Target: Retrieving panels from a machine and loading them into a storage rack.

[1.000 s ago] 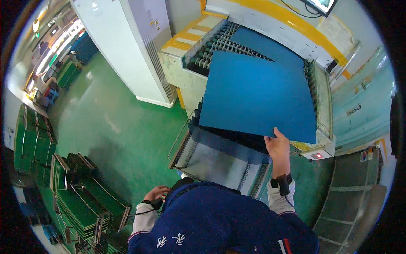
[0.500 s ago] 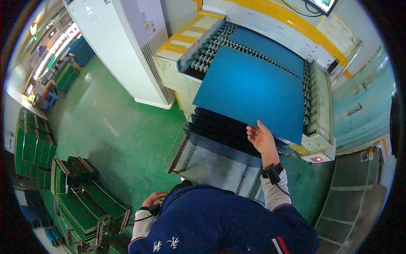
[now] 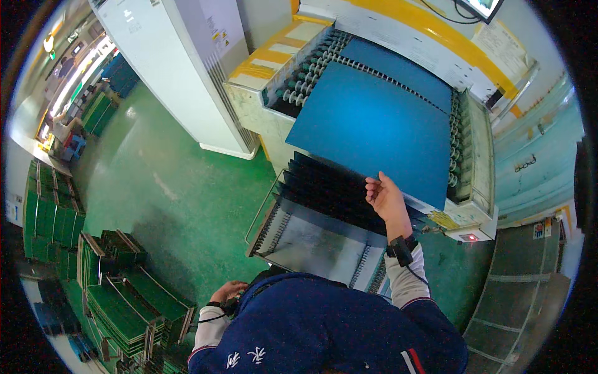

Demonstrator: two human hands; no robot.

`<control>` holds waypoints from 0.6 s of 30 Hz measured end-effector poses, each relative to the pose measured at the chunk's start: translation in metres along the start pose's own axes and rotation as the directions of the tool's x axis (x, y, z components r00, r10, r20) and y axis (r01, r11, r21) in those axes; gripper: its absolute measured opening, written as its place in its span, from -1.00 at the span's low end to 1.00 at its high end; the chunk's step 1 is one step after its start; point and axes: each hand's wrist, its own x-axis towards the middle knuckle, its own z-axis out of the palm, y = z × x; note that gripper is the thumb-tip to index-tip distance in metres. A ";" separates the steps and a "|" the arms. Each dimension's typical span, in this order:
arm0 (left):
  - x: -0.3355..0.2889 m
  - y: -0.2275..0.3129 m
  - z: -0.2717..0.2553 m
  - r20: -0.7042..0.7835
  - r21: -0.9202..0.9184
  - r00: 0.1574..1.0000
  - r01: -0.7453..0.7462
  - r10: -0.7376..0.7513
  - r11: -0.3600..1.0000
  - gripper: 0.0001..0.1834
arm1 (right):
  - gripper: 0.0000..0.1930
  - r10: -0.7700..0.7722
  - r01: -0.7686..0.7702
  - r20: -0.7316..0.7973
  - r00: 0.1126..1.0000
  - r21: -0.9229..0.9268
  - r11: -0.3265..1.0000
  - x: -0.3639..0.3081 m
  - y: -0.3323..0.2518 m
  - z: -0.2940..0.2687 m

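Note:
A flat blue panel (image 3: 380,128) lies over the rollers at the machine's mouth, its near edge jutting out toward me. My right hand (image 3: 387,198) is at that near edge, thumb apart from loosely bent fingers. It looks open, though whether the fingertips touch the panel is hard to tell. Below the edge, several dark panels (image 3: 330,190) stand upright in a slotted metal rack (image 3: 317,234). Low beside my waist is my left hand (image 3: 227,293), fingers loosely stretched and holding nothing visible; my jacket hides part of it.
Another blue panel (image 3: 398,65) lies deeper on the conveyor rollers (image 3: 299,93). A tall white cabinet (image 3: 168,68) stands left of the machine. Stacked green panels in racks (image 3: 128,311) sit at lower left on the green floor (image 3: 162,199). A grey rack (image 3: 517,293) stands at right.
The near blue panel has slid slightly away from me, showing more of the dark panels below. My right hand has risen a little along its edge. The left hand stays put.

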 end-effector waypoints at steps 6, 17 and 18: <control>-0.003 0.008 0.001 -0.035 0.150 0.999 0.017 -0.012 0.989 -0.49 | -0.62 -0.020 0.020 0.012 1.000 0.023 1.000 0.004 -0.008 0.008; -0.005 -0.018 -0.014 0.384 0.461 0.606 -0.780 0.697 0.424 -0.48 | -0.73 -0.062 0.058 0.169 0.984 0.030 0.998 0.034 -0.004 -0.015; -0.002 -0.018 -0.008 0.210 0.411 0.806 -0.586 0.553 0.698 -0.49 | -0.71 -0.068 0.065 0.144 0.987 0.025 0.998 0.031 -0.004 -0.010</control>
